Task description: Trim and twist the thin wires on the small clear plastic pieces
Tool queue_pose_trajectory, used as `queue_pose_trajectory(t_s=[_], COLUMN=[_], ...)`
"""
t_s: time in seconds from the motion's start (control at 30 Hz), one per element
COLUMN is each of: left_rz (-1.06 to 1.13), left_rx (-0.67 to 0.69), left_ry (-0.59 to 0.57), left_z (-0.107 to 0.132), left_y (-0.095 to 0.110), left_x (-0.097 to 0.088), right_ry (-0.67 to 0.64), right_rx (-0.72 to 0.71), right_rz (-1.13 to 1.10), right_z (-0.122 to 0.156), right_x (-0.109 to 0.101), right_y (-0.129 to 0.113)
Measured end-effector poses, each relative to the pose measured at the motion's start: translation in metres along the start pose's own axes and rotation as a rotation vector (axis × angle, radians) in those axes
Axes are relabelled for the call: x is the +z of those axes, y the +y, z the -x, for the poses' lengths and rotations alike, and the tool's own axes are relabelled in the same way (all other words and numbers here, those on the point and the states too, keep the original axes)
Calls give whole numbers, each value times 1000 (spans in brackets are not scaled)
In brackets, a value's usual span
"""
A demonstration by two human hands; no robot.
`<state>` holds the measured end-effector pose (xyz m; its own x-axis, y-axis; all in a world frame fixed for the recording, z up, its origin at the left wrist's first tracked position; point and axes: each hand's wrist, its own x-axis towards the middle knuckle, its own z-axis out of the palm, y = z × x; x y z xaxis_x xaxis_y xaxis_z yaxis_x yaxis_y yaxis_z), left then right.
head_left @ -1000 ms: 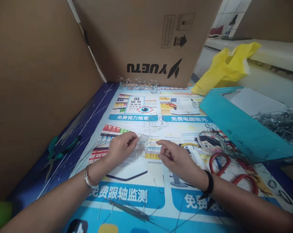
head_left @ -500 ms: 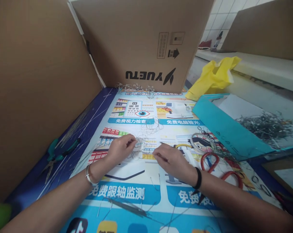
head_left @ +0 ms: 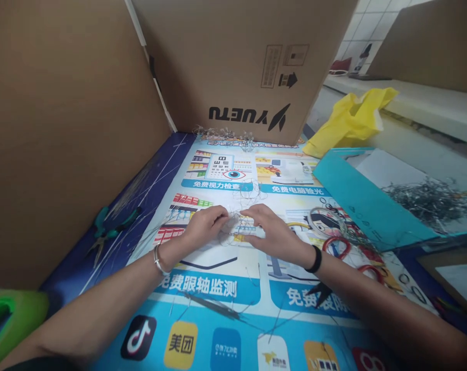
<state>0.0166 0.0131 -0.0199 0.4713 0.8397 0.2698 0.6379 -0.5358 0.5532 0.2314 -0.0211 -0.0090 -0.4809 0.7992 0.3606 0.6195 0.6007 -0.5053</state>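
Observation:
My left hand (head_left: pixel 208 225) is pinched shut on a bent piece of thin wire (head_left: pixel 229 237), a loose tangle of fine loops over the printed sheet (head_left: pixel 218 268). Facing it from the right, my right hand (head_left: pixel 274 232) has thumb and fingers spread apart around the near side of the loops. Whether its fingertips touch the wire cannot be made out. Another looped wire piece (head_left: pixel 251 189) lies just beyond the hands. Closer to me rest slim grey tweezers (head_left: pixel 214 305) among loose wire ends. Red-handled scissors (head_left: pixel 336 247) lie partly under my right forearm.
Teal-handled pliers (head_left: pixel 112 229) lie at the left beside long straight wires. A cardboard box (head_left: pixel 237 62) walls off the back. At right stand a turquoise tray (head_left: pixel 372 206) with a wire heap (head_left: pixel 430 201), a yellow bag (head_left: pixel 345 118) and a wire coil (head_left: pixel 326 221). Green tape (head_left: pixel 28 314) sits front left.
My right hand has opened from a closed grip and moved up and in toward my left hand. The left hand keeps its pinch. The whole view has shifted slightly.

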Motion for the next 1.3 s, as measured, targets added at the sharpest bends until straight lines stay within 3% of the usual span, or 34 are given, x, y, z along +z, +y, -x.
queue_pose_trajectory(t_s=[0.27,0.5,0.83,1.03,1.3], left_rz=[60,145,308,251,155], left_rx=[-4,-36,-123,-150,-73], left_ry=[-25,-22,-94,-141,-134], left_z=[1,1,-1,-2,-1], left_y=[5,7,4,7,12], left_x=[-1,-1,1,1,-2], right_ry=[-47,-49,-72,-65,-55], right_rx=[10,35,60,84,37], right_rz=[260,176,115,130,99], right_z=[-20,-20,-15,-16,-17], right_x=[8,20,19,21,16], right_y=[-23,-21,-19,-18,-16])
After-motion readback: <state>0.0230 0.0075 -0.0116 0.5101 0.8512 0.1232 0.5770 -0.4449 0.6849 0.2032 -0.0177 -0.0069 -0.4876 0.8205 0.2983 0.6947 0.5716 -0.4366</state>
